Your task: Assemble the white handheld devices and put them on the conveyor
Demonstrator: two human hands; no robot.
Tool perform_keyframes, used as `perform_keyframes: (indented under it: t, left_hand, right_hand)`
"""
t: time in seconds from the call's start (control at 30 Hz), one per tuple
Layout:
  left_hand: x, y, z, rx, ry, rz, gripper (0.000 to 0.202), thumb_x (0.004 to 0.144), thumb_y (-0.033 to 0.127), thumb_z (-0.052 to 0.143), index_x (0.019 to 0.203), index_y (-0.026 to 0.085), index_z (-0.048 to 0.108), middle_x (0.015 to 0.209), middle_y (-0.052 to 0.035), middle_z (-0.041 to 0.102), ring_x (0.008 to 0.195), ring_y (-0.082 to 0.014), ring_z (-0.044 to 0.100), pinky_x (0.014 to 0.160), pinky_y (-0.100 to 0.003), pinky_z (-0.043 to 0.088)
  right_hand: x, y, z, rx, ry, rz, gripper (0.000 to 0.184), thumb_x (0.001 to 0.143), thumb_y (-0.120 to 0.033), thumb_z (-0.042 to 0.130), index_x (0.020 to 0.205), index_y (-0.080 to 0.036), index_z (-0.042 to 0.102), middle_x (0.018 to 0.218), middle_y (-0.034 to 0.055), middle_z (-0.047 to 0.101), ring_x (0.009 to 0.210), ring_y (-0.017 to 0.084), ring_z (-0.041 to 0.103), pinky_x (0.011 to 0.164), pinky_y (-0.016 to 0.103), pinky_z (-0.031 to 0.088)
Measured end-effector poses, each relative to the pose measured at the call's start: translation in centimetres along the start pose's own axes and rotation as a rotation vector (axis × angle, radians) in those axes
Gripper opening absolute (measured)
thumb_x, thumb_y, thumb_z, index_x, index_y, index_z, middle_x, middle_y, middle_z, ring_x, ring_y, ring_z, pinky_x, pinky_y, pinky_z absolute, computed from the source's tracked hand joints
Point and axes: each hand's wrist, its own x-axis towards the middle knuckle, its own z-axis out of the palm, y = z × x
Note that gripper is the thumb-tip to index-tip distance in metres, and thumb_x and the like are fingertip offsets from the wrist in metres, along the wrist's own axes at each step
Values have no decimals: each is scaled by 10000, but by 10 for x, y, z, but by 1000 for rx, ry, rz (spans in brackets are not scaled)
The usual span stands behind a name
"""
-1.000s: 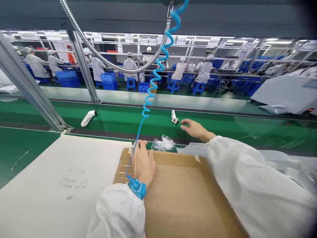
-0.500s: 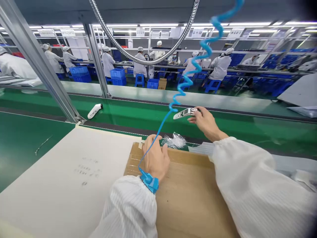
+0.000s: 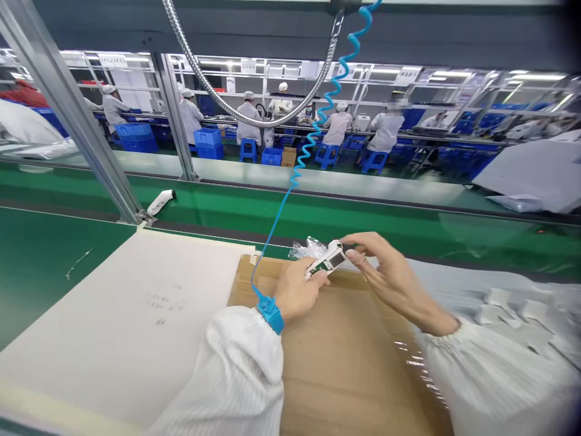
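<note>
A small white handheld device with a little display is held between both hands above a brown cardboard sheet. My left hand grips its near end with curled fingers; a blue wrist strap with a coiled blue cord runs up from that wrist. My right hand holds the device's far end with thumb and fingertips. A crumpled clear plastic bag lies just behind the device.
A white mat lies left of the cardboard. Another white device rests on the green conveyor belt beyond. A metal frame post stands at left. Clear bags lie at right. Several people in white work at far benches.
My right hand picked the white device off the belt and brought it back over the cardboard. My left hand moved up from the cardboard edge and took hold of it.
</note>
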Motion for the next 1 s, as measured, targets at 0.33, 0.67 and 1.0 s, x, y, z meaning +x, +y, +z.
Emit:
perform_keyframes:
  t: [0.33, 0.67, 1.0]
  left_hand:
    - [15, -12, -17, 14, 487, -217, 118, 816, 238, 593, 744, 191, 674, 729, -53, 673, 657, -177, 584, 615, -282, 412]
    - [12, -11, -29, -54, 558, -239, 193, 829, 332, 559, 830, 172, 667, 644, -35, 635, 564, -159, 552, 547, -263, 388]
    - [12, -14, -28, -81, 507, -268, 232, 828, 381, 576, 852, 173, 676, 651, -20, 632, 589, -155, 537, 562, -271, 401]
  right_hand:
    - [31, -15, 8, -388, -160, -258, 217, 953, -270, 455, 807, -256, 614, 972, 48, 726, 850, 227, 593, 810, 398, 364]
    - [42, 6, 65, -388, -237, 271, 131, 893, -180, 524, 969, -209, 627, 1108, 106, 703, 1051, 289, 616, 885, 435, 402]
    - [-52, 72, -108, -503, -213, 459, 144, 850, -305, 598, 931, -204, 660, 974, 77, 704, 775, 205, 648, 779, 364, 502]
